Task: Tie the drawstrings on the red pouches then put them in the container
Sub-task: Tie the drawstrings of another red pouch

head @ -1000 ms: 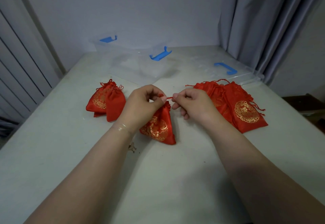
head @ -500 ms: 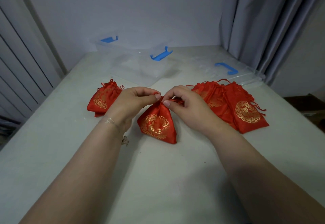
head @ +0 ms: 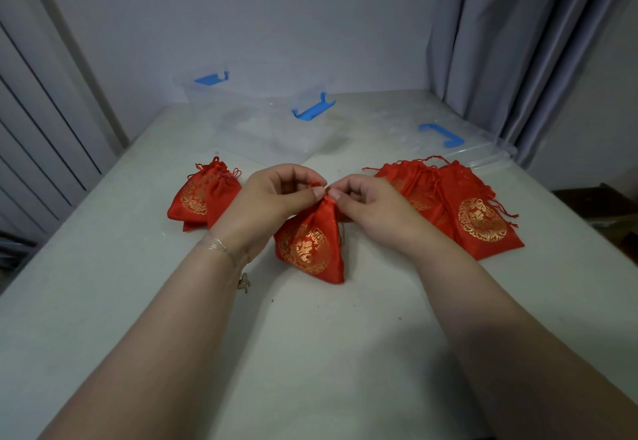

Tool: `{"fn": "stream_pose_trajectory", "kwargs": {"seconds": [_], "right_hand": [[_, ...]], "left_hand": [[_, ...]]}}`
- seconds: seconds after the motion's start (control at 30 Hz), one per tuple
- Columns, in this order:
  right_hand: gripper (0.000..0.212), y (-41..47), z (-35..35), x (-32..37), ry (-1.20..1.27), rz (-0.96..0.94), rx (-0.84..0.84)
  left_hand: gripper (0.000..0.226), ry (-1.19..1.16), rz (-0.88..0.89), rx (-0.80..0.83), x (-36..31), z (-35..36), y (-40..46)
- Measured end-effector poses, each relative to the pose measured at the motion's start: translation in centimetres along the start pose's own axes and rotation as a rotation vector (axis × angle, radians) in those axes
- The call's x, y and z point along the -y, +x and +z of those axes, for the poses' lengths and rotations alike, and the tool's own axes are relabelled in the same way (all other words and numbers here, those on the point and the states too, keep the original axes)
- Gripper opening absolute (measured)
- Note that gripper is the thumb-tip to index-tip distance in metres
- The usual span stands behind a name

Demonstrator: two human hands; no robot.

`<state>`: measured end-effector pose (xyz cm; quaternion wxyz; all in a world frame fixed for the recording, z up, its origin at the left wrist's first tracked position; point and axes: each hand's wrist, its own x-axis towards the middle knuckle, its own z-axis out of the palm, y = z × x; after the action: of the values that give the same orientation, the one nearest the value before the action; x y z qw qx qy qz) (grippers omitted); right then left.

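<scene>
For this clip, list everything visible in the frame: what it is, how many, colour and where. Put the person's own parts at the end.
Centre pouch: one, red with gold print, between the hands, neck gathered.
Left pouches: at least two overlapping, red and gold, left of the hands, necks cinched.
Right pouches: overlapping pile, exact count unclear, red and gold, right of the hands, loose strings.
Container: one, clear plastic with blue clips, open, behind the pouches.
Lid: one, clear with a blue handle, far right of the table.
Table: one, off-white.
Curtain: grey, far right.
Bracelet: one, thin, on the left wrist.
Left hand: pinches the centre pouch's drawstring.
Right hand: pinches the same drawstring.
</scene>
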<state>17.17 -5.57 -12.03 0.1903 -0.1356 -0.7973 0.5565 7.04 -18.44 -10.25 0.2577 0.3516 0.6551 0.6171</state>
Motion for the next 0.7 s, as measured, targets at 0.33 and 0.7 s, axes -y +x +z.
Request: {"fn": "stream_pose_trajectory", "kwargs": {"seconds": [0.33,0.7], "right_hand": [[0.008,-0.24,0.08,-0.06,-0.464,-0.234,-0.157],[0.009,-0.29,0.24,0.01,-0.352,-0.167,-0.232]], "left_hand": [[0.013,0.314,0.028,-0.074,0.72,0.14,0.14],[0.007,0.597,0.249,-0.126,0.88,0.56,0.09]]}}
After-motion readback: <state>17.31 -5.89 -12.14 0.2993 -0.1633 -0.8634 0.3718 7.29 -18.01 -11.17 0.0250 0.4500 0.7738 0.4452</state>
